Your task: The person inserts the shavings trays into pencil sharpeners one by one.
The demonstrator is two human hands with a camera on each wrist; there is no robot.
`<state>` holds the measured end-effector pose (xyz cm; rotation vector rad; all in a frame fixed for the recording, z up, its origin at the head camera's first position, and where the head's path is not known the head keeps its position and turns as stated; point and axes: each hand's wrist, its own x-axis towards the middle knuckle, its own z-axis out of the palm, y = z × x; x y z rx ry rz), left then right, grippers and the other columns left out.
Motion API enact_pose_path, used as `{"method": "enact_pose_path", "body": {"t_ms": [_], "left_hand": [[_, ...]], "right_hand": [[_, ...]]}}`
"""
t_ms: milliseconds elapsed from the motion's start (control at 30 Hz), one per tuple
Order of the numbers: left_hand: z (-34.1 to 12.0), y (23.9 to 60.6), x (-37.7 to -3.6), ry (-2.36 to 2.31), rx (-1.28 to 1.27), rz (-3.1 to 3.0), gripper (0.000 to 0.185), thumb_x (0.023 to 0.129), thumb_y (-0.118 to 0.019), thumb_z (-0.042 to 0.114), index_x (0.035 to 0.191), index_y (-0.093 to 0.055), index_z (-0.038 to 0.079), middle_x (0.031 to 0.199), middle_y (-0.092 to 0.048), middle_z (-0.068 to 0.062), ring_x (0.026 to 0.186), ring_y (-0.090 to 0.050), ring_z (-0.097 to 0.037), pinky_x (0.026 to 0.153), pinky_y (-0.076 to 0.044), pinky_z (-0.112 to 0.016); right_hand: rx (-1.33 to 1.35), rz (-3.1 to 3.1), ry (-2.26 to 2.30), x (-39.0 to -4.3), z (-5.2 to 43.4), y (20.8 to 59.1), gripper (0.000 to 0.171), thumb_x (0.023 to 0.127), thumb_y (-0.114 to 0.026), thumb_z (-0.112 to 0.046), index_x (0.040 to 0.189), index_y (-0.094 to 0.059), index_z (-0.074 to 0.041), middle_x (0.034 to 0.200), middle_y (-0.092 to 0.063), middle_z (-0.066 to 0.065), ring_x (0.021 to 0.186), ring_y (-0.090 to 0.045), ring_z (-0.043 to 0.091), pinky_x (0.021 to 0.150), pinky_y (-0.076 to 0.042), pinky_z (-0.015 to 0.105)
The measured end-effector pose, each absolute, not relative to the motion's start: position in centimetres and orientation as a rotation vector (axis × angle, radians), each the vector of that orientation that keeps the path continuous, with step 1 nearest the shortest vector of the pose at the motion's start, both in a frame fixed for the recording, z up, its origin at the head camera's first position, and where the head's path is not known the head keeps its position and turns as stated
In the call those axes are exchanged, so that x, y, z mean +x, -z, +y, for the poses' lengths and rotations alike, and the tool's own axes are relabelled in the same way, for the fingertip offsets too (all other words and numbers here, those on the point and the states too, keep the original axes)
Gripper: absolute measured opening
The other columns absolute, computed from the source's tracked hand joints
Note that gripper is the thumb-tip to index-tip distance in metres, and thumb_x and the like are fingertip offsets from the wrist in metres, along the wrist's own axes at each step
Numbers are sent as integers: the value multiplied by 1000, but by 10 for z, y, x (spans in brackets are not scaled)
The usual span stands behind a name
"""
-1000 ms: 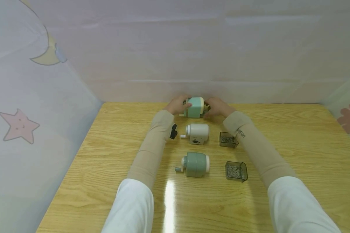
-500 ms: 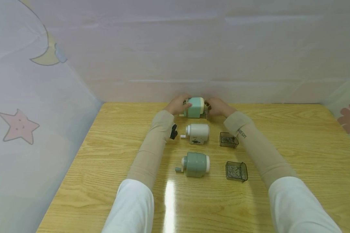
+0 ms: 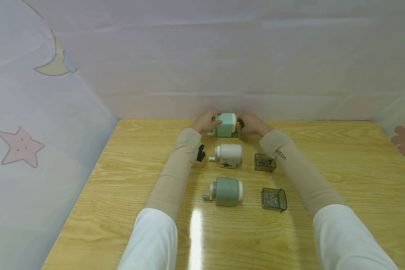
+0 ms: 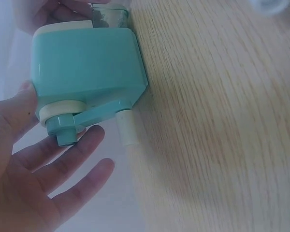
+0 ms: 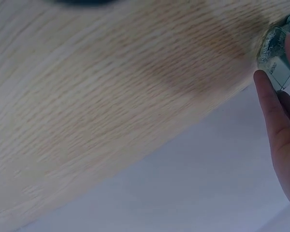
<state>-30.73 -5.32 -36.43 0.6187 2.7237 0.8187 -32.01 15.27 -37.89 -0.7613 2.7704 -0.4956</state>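
A mint-green crank pencil sharpener [image 3: 225,125] with a cream end stands at the far edge of the wooden table. My left hand [image 3: 204,122] holds its crank side, thumb against the body [image 4: 87,63] and the other fingers spread behind the crank [image 4: 101,112]. At the opposite end, my right hand [image 3: 252,124] pinches the clear shavings drawer [image 4: 111,17], which sticks partly out of the sharpener. In the right wrist view, thumb and fingers lie on either side of this drawer [image 5: 274,48], and grey shavings show through its wall.
A white pencil sharpener [image 3: 230,153] and a darker green one [image 3: 227,191] stand in a row nearer me. Right of them lie two smoky drawers with shavings, one farther [image 3: 264,168] and one nearer [image 3: 271,207]. A pale wall sheet [image 3: 222,75] rises behind the table.
My right hand has shifted slightly to the right, and more of the clear drawer shows beside the mint-green sharpener. My left hand stays in place.
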Motion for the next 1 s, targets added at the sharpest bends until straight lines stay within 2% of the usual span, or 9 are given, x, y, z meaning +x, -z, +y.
{"method": "enact_pose_path", "body": {"t_ms": [400,1000], "left_hand": [[-51,363,-304,-808,637,2727,48,96,-47,26,138,-37,6,139,-40,-9,123,-40,-24,100,-35,-34],[-50,363,-303,-827,624,2721,47,95,-48,26,137,-38,6,138,-41,-9,122,-40,-23,100,-36,-34]], "right_hand": [[-805,2782,436,-322,150,378,38,67,-80,-7,96,-58,3,87,-59,16,76,-52,28,68,-46,41],[-842,2792,465,-325,152,379,41,62,-83,-9,93,-58,3,87,-59,17,77,-52,28,69,-46,41]]}}
